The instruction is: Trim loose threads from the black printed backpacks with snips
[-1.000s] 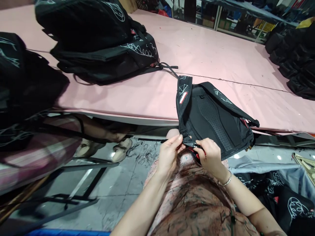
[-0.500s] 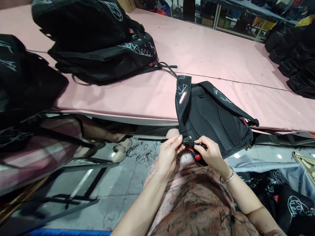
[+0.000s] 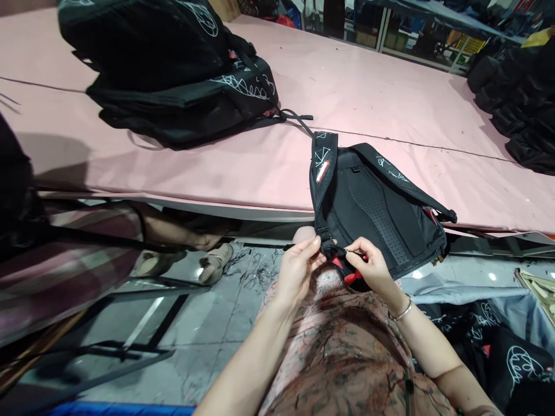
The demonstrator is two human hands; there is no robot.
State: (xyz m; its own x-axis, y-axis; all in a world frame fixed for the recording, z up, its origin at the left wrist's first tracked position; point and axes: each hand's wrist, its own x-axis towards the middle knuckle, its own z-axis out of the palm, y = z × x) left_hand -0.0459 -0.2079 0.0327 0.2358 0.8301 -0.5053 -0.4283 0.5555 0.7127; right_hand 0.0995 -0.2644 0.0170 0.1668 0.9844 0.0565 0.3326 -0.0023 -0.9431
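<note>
A black backpack (image 3: 377, 202) leans over the table's front edge, its padded back panel and shoulder straps facing me. My left hand (image 3: 299, 268) pinches the lower end of its left shoulder strap (image 3: 323, 196), by the dark buckle. Close beside it, on the right, my right hand (image 3: 370, 266) has thumb and forefinger closed on the black strap webbing (image 3: 340, 252). The rest of its fingers curl below, partly hidden. A small red piece (image 3: 353, 278) shows under that hand; its kind is unclear.
Stacked black backpacks (image 3: 173, 86) stand on the pink-covered table (image 3: 390, 98) at left. More dark bags (image 3: 515, 104) lie at far right. A grey-lined container (image 3: 477, 292) holds printed bags beside my right arm. A seated person's leg (image 3: 173, 228) is at left.
My right fingers have shifted slightly on the webbing, and a dotted black piece in them has gone from sight. My left hand stays put. The neighbour's dark bag at left has moved leftward.
</note>
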